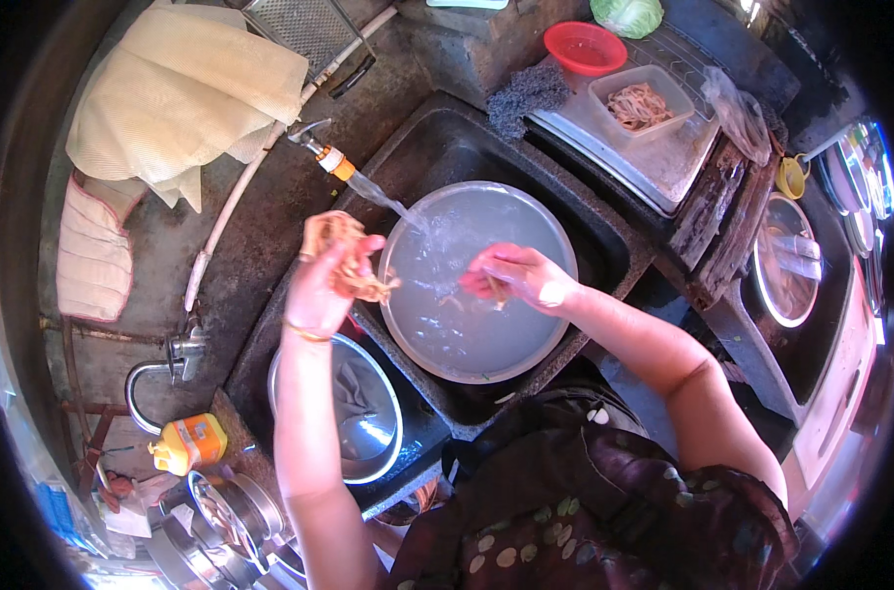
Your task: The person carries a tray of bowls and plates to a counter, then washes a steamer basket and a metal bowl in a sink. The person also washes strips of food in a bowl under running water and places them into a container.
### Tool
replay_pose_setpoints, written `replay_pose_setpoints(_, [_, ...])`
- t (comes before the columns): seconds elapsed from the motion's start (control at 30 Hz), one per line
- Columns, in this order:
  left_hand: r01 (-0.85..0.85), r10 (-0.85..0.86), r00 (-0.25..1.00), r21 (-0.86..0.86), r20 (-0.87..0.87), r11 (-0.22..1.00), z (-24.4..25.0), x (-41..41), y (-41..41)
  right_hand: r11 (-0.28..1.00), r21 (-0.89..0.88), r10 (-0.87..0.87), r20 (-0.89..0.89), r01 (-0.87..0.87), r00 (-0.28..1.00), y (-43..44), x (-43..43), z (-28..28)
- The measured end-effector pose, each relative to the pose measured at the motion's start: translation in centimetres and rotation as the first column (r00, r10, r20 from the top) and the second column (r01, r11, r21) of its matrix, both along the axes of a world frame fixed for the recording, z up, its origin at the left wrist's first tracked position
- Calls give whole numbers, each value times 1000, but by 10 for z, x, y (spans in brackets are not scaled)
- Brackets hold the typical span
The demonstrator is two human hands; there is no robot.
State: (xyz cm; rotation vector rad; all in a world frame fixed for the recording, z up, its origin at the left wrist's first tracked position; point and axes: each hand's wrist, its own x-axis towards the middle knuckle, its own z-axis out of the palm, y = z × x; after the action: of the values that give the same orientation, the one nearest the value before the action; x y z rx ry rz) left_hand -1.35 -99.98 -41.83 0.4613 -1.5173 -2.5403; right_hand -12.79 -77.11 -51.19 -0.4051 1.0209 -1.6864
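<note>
My left hand (pixel 327 267) is raised beside the left rim of a large round basin (pixel 479 377). It grips a bunch of tan, stringy food pieces (pixel 373 289), whose exact kind I cannot tell. Over the basin's cloudy water (pixel 447 346), my right hand (pixel 512 276) has curled fingers around a small piece of similar food (pixel 499 293). Its fingertips are blurred, close to the water surface. Water runs into the basin from a tap with an orange fitting (pixel 336 164). The basin stands in a dark stone sink (pixel 447 125).
A metal bowl (pixel 395 435) sits in the left sink. At the upper right are a plastic tub (pixel 679 88) with pinkish strips, a red bowl (pixel 586 48), a cabbage (pixel 627 15) and a grey cloth (pixel 527 96). A yellow bottle (pixel 189 444) stands by the curved faucet (pixel 141 383).
</note>
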Motion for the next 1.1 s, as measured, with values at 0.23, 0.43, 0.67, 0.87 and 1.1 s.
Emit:
replay_pose_setpoints(0.23, [-24,-27,986,300,163,954,-50,0,62,959,-281,-31,56,45,998,-78,-9,88])
replay_pose_setpoints(0.43, [203,-217,970,123,114,971,-41,8,63,915,-192,-365,-18,355,931,-95,-64,48])
replay_pose_setpoints(0.67, [156,-181,983,373,33,915,-33,18,42,995,82,78,-167,-65,983,-80,-2,-47])
replay_pose_setpoints(0.87, [141,-82,988,522,-134,841,-3,10,22,936,-90,347,83,-340,934,-78,45,-70])
replay_pose_setpoints(1.1, [99,-74,992,263,-106,960,47,12,-21,935,-124,340,57,-331,939,-52,47,-62])
